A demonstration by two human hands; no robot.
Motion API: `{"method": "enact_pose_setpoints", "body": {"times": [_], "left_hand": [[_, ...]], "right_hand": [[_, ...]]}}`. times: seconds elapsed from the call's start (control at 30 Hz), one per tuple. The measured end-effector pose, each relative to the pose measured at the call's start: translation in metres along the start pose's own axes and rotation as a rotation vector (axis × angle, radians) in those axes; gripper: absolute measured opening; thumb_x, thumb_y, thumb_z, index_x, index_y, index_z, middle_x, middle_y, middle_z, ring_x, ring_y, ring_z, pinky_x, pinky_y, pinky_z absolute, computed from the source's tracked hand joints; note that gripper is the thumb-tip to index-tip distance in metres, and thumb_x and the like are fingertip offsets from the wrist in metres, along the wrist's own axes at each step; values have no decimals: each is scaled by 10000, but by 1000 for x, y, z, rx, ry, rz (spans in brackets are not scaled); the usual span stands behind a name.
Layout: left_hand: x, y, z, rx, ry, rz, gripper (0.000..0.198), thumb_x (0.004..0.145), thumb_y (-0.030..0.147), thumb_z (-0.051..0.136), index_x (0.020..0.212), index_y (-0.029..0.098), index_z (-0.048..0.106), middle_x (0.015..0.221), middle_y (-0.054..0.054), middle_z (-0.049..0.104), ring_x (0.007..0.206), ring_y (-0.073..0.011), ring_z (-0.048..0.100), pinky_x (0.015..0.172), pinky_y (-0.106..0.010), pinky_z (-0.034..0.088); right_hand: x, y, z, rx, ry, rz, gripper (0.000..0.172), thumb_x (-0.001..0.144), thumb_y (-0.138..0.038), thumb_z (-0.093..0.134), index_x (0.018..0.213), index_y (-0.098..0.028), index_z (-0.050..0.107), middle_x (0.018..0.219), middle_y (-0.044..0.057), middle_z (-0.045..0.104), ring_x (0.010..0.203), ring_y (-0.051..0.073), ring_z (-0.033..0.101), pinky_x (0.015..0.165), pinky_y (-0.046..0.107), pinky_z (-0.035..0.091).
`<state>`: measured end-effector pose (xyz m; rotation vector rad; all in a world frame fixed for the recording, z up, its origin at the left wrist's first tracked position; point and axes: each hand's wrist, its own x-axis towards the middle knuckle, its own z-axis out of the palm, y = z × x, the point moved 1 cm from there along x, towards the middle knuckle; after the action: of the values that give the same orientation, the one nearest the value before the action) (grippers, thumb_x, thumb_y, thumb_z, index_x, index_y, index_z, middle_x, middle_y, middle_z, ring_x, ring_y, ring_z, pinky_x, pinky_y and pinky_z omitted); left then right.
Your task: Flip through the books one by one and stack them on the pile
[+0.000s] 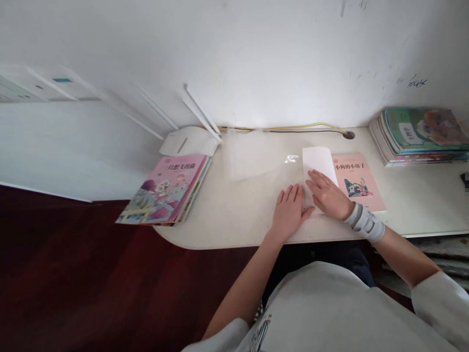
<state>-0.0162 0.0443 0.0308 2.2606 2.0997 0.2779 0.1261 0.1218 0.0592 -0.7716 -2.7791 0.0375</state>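
Note:
A book with a pink cover (362, 171), showing a small house and Chinese characters, lies on the white desk (227, 210). Along its left side is a white page or flap (318, 159); whether it is joined to the book I cannot tell. My right hand (328, 195), with a grey band on the wrist, rests on this flap with fingers stretched out. Beside it, my left hand (291, 210) lies flat at the flap's lower left edge, fingers extended and thumb towards the right hand. Neither hand grips anything. A shiny glare spot (292, 159) shows just left of the flap.
Thin translucent sheets (249, 154) lie at the desk's back. A white router (188, 141) with antennas stands behind a pile of books (164, 190) overhanging the left edge. More books (425, 134) are stacked at right. A yellow cable (311, 125) runs along the wall into a hole.

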Motion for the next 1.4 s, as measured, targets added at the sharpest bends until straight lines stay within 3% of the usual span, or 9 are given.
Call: {"method": "enact_pose_setpoints", "body": {"times": [0.2,0.3,0.43,0.93,1.4], "left_hand": [[0,1,0,2,-17,-17,642,892,515,373,1382,99,360,1445,-147,390,1340,-271,336,1107,-438,252],[0,2,-1,-1,-25,-18,633,896,508,364,1382,102,359,1447,-148,388,1343,-272,332,1105,-441,250],[1,3,-2,-7,-47,-24,647,897,512,362,1383,85,351,1458,-158,366,1357,-274,306,1114,-436,236],[2,3,0,-18,-28,-18,736,884,571,357,1385,33,337,1454,-209,346,1360,-301,299,1109,-470,235],[1,1,4,-32,-19,4,801,862,611,369,1389,10,309,1459,-228,325,1373,-285,276,1116,-454,226]], "right_hand": [[44,37,-16,5,-142,317,651,841,-382,527,1408,-124,340,1531,196,118,1409,350,71,1082,574,183],[58,54,-15,32,-230,377,742,826,-463,529,1443,-148,264,1538,183,96,1411,346,44,1084,556,178],[55,64,-8,11,-268,389,711,812,-462,525,1409,-133,319,1509,200,195,1401,359,92,1062,570,211],[48,70,-3,-93,-227,292,563,772,-449,583,1185,-70,538,1421,241,335,1363,401,194,1031,523,284],[48,61,-8,-131,-305,253,561,796,-473,574,1200,-85,541,1424,232,347,1367,382,212,1059,523,249]]}}
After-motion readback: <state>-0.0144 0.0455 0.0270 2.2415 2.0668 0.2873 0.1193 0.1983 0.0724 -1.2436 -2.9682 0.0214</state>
